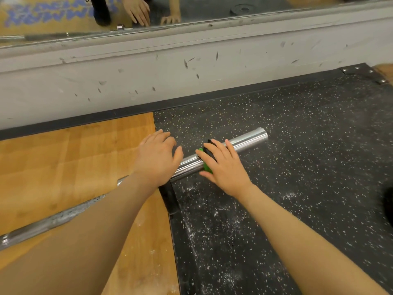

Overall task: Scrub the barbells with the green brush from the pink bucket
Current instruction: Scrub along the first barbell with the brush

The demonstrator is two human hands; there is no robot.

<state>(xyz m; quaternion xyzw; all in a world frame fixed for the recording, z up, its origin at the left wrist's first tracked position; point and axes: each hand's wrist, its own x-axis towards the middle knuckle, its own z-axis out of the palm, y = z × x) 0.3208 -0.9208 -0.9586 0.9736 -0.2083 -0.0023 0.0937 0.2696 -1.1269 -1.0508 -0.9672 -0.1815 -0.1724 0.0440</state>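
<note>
Barbell (244, 141) steel runs slantwise across the floor, its thick shiny sleeve on the speckled black rubber mat (308, 167) and its thinner, chalk-dusted shaft on the wooden platform (63, 162), passing under the left forearm. The right hand (223, 167) lies on top of the sleeve with its fingers curved over the green brush (206, 167), holding the brush down against the metal; only a green edge and a bit of black show from under the palm. The left hand (157, 158) rests just beside it, on the bar where sleeve meets shaft, fingers loosely spread, thumb near the brush. Whether those fingers wrap round the bar I cannot tell. Behind runs a scuffed grey wall base (191, 71), with a mirror (191, 9) above it reflecting both hands.
</note>
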